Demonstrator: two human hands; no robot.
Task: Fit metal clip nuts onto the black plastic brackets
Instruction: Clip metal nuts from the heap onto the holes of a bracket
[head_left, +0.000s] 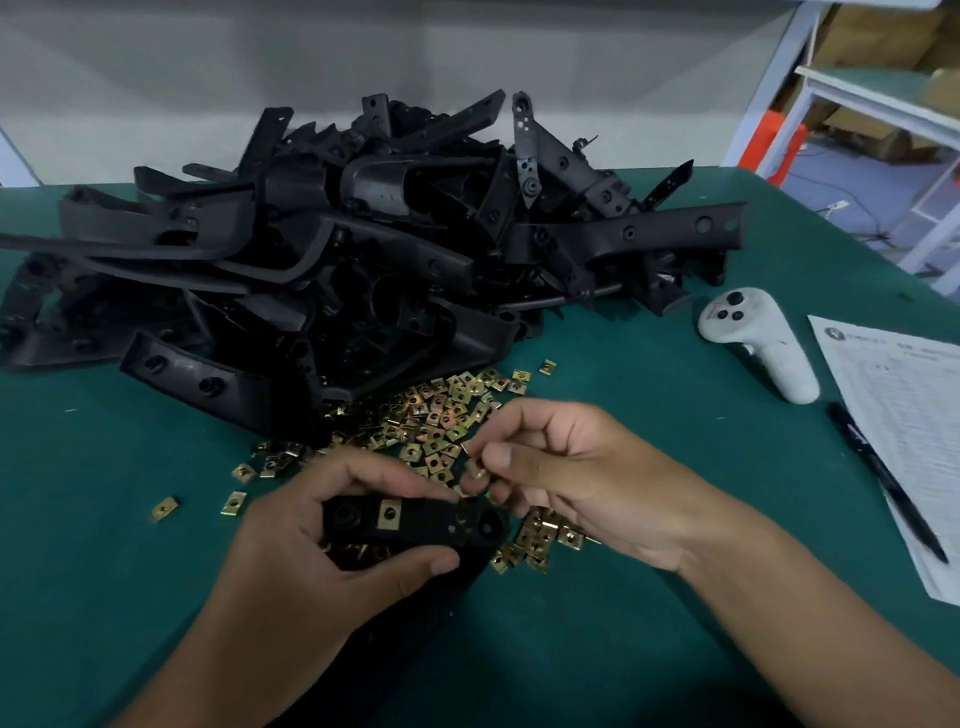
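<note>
Bracket (415, 525), one nut fitted, clasped in left hand (311, 551); right hand (561, 483) pinched clip nut (475, 470) nr its edge. Risk: skewed entry, nut slips off.

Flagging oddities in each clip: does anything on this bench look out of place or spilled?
One thing: a white handheld controller lies on the green table right of the bracket pile, unrelated to the assembly. The clip nuts lie loose on the mat, seemingly as working stock rather than a spill.
</note>
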